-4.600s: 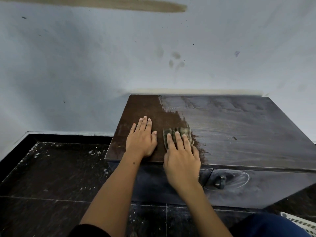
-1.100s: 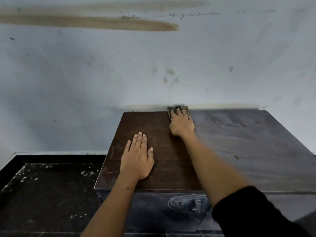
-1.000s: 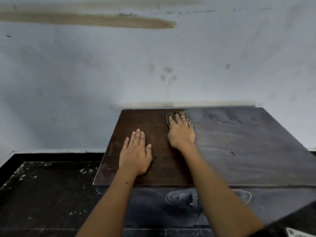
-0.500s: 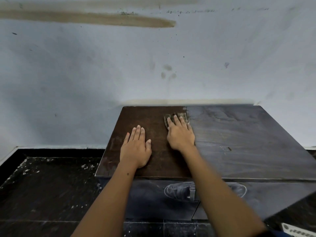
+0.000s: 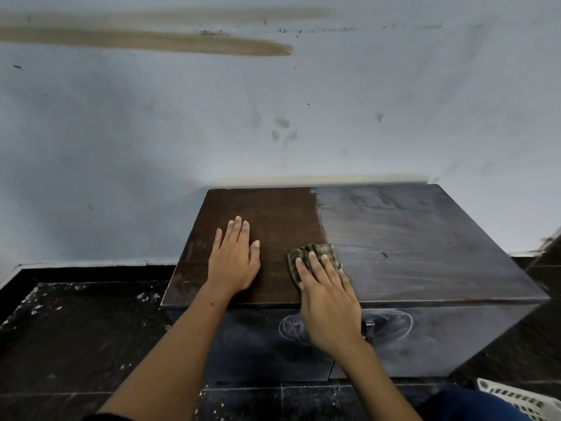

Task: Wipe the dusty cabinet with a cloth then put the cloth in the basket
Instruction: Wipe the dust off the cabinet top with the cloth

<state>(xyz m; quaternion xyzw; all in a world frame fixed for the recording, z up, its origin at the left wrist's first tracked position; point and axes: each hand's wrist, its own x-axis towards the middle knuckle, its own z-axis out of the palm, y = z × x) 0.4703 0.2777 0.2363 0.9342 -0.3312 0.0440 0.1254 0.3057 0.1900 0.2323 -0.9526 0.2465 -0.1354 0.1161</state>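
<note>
A low dark wooden cabinet [image 5: 425, 238] stands against the wall. The left part of its top is clean brown, the right part grey with dust. My right hand [image 5: 326, 287] presses a checked green-brown cloth [image 5: 306, 252] flat on the top near the front edge, right at the line between clean and dusty wood. Flat on the clean brown area lies my left hand [image 5: 233, 259], its fingers straight. A corner of the white slatted basket [image 5: 516, 399] shows at the bottom right on the floor.
The stained pale wall [image 5: 273, 101] rises directly behind the cabinet. Dark floor tiles [image 5: 76, 335] speckled with white debris lie to the left. The cabinet front [image 5: 440, 338] is dusty, with wiped oval marks around a small metal handle [image 5: 368, 326].
My right hand has dragged the cloth from the back edge of the cabinet top toward the front edge, widening the clean strip. My left hand has stayed flat in place.
</note>
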